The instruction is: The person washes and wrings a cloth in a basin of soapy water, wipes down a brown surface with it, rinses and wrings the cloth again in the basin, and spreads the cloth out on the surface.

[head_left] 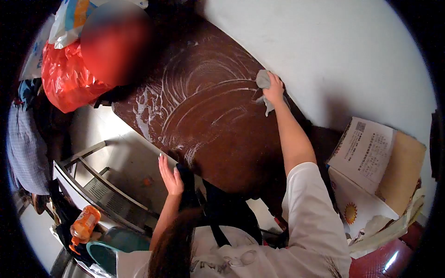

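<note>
My right hand point(274, 91) presses a grey cloth point(263, 79) onto the dark brown tabletop point(232, 153), close to the edge along the white wall. A corner of the cloth hangs out below my fingers. Whitish soap foam point(143, 111) lies in streaks and curved wipe marks over the left and middle of the table. My left hand point(171, 177) is held in the air off the table's near left edge, fingers stretched out and holding nothing.
A red plastic bag point(69, 78) sits at the table's far left. At right stands an open cardboard box point(366, 162) against the wall. An orange pump bottle point(85, 224), a teal basin point(118, 243) and a metal-framed chair point(99, 185) are at lower left.
</note>
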`<act>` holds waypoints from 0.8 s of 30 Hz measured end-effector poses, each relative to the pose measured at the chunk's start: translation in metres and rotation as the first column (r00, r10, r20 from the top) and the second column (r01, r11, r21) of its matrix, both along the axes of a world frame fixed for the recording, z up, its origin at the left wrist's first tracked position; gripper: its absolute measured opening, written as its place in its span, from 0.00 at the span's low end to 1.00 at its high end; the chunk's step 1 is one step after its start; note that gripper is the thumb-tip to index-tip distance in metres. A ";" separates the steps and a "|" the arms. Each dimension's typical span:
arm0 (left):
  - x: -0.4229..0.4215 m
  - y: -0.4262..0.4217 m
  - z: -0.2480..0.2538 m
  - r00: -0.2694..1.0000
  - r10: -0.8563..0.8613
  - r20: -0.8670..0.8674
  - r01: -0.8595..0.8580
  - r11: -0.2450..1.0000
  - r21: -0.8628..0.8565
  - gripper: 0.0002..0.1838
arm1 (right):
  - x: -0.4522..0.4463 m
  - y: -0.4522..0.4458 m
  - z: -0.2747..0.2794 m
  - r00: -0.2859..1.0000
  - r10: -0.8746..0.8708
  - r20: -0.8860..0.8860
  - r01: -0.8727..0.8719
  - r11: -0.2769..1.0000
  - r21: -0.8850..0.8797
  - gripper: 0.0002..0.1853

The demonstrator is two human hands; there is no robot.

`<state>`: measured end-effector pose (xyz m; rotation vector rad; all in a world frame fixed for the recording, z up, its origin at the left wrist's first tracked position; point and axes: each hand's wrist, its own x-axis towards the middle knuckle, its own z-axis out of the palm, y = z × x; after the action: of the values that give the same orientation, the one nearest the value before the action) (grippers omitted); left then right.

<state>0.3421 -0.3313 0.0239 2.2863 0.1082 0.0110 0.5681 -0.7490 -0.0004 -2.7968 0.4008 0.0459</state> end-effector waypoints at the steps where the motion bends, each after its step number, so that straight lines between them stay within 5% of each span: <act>1: -0.003 0.001 0.000 1.000 -0.004 -0.002 0.004 1.000 0.003 0.27 | -0.005 0.000 0.003 0.995 0.098 -0.017 -0.098 0.995 -0.001 0.39; 6: -0.005 0.000 0.002 0.999 -0.018 0.029 0.018 1.000 0.005 0.27 | -0.044 0.035 0.025 0.922 0.382 -0.060 -0.380 0.924 0.043 0.36; 18: 0.005 -0.006 0.036 0.990 -0.124 0.070 0.127 0.991 -0.044 0.24 | -0.231 0.155 0.043 0.827 0.556 -0.085 -0.535 0.824 0.189 0.34; 24: -0.001 0.002 0.064 0.999 0.019 0.049 -0.018 1.000 -0.023 0.24 | -0.249 0.208 0.037 0.724 0.689 -0.042 -0.664 0.711 0.230 0.25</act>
<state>0.3410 -0.3292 0.0876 2.2607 0.1031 0.0745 0.3191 -0.5407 0.0365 -2.5800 -0.6082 0.4054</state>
